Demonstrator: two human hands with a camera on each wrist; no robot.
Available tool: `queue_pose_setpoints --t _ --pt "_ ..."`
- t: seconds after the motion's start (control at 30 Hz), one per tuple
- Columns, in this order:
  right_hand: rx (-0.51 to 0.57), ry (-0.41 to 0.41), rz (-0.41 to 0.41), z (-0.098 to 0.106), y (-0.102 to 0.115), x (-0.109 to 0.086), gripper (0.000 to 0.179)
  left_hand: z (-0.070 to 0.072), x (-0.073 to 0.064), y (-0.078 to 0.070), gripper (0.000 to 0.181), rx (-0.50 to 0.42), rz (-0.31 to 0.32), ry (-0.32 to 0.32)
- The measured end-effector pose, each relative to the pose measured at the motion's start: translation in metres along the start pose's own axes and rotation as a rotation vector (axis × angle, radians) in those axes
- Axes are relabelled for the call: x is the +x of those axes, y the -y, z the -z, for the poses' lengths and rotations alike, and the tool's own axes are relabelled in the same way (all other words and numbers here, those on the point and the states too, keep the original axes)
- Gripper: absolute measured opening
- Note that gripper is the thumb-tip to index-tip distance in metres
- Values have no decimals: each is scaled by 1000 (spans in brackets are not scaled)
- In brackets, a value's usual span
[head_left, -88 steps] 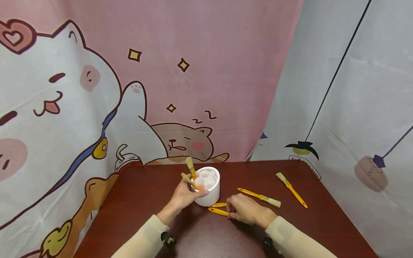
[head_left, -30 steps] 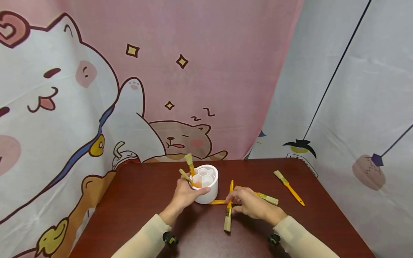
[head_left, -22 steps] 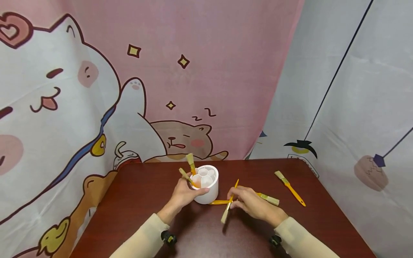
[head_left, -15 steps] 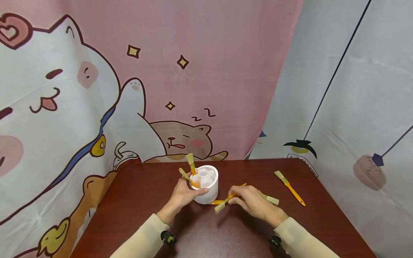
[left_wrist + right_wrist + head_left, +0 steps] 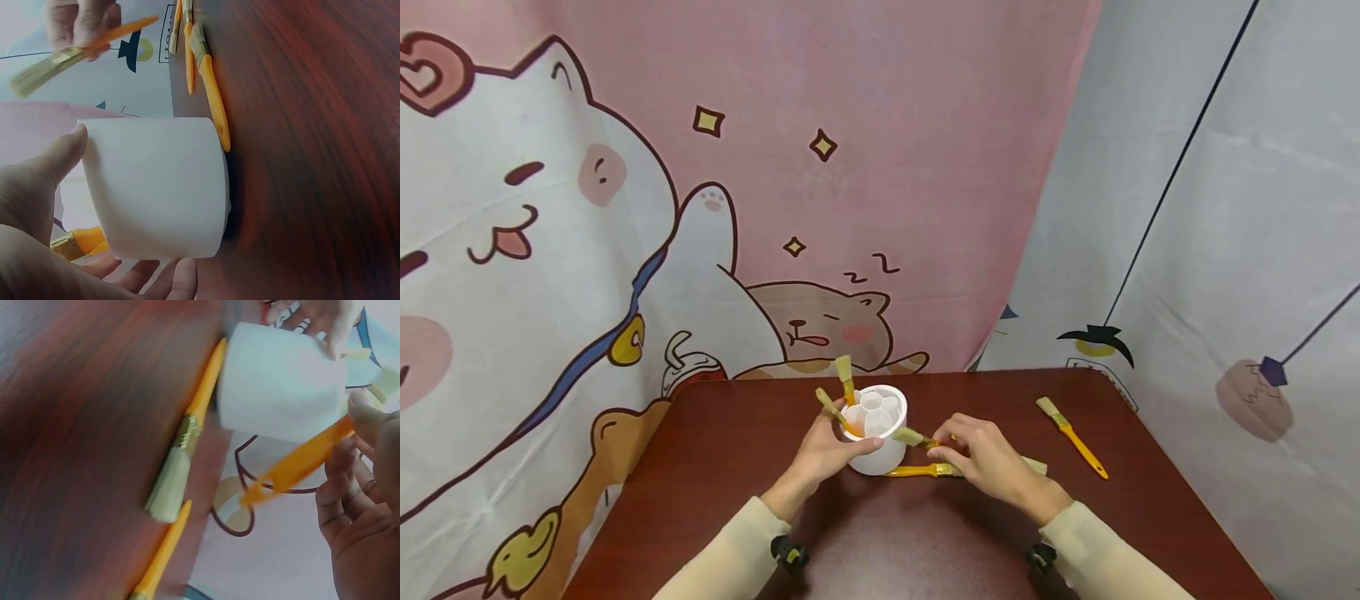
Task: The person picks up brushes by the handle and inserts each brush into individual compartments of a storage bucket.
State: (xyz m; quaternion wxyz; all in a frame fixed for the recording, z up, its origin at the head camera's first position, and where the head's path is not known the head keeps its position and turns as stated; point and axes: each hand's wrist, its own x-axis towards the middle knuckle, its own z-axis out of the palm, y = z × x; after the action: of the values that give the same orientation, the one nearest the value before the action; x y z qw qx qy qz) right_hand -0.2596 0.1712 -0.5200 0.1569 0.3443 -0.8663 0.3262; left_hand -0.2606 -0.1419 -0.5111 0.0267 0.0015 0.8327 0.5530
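Observation:
My left hand [image 5: 822, 457] grips a white round holder [image 5: 883, 457], thumb near its rim and fingers round the far side. Flower-like compartments show in its top. Two yellow-handled paintbrushes lean in its left part, one bristle head [image 5: 845, 371] at the back and another [image 5: 827, 402] in front. With thumb and fingers my right hand [image 5: 985, 460] pinches a third paintbrush [image 5: 911, 437], raised off the table. Its bristles point left and overlap the holder's right rim in the head view; its handle [image 5: 300, 461] shows in the right wrist view.
On the dark red table [image 5: 880, 550], one paintbrush [image 5: 917, 471] lies against the holder's base. Another paintbrush [image 5: 1036, 466] lies partly hidden behind my right hand. Farther right is one more paintbrush [image 5: 1072, 437]. A printed cloth [image 5: 925, 208] hangs behind the table.
My right hand has picked a paintbrush up from the table and turned it, its bristles swinging from toward me to the left, up to the holder's rim. The left hand stays put.

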Motion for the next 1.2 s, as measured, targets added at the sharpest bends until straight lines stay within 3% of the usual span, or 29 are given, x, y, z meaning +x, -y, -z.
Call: queue_pose_setpoints --t 0.2,0.53,0.93,1.2 --pt "94 -78 37 5 13 14 28 5 3 2 109 17 6 40" --pt "128 -166 105 16 47 43 20 11 5 1 107 40 7 73" --pt "201 -228 130 1 64 67 24 11 5 5 107 30 -5 95" --pt "173 -182 132 -8 64 74 22 15 6 5 108 22 1 102"
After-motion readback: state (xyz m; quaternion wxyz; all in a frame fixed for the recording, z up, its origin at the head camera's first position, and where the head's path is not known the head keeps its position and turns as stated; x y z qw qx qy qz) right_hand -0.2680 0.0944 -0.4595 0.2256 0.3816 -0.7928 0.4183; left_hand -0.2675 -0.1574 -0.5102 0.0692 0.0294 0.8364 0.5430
